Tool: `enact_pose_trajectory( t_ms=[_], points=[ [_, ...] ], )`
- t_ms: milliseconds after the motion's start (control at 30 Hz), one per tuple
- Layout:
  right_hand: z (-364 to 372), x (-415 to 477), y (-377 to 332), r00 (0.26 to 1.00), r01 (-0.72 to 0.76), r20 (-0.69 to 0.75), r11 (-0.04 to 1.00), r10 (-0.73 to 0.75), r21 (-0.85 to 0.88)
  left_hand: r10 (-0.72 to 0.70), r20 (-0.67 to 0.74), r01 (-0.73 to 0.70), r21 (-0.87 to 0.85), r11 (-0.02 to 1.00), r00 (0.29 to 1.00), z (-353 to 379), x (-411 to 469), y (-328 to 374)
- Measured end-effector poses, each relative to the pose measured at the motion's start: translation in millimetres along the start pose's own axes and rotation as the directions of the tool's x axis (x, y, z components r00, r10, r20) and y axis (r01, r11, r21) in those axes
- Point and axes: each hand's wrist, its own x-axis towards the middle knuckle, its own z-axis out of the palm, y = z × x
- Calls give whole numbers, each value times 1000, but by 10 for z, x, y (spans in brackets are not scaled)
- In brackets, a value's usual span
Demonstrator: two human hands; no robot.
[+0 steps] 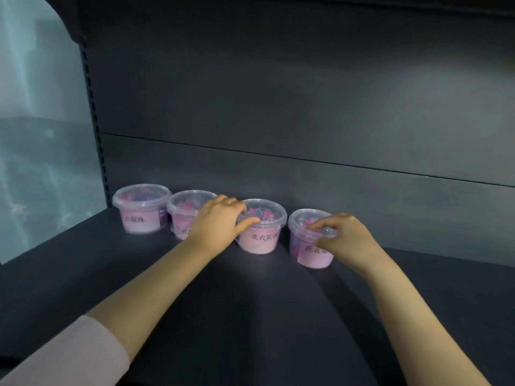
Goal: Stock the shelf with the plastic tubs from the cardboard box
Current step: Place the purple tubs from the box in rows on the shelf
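Second tub from the shelf's left edge half hidden behind the left hand, third tub's lid partly under it, rightmost tub's lid partly under the right hand, tub contents blurred

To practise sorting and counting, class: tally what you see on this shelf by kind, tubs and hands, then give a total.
plastic tubs: 4
hands, left hand and right hand: 2
Total: 6
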Motion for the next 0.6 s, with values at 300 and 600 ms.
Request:
enact_pose_trajectory(
  t_ms=[300, 600],
  points=[
    [280, 63, -95, 990, -64, -131, 998, 60, -26, 176, -40, -181, -208, 961, 984, 195, 44, -137],
    [455, -15, -190, 980, -1, -200, 999, -6, -32, 151, -56, -158, -153, 976, 987, 251, -6, -206]
  ],
)
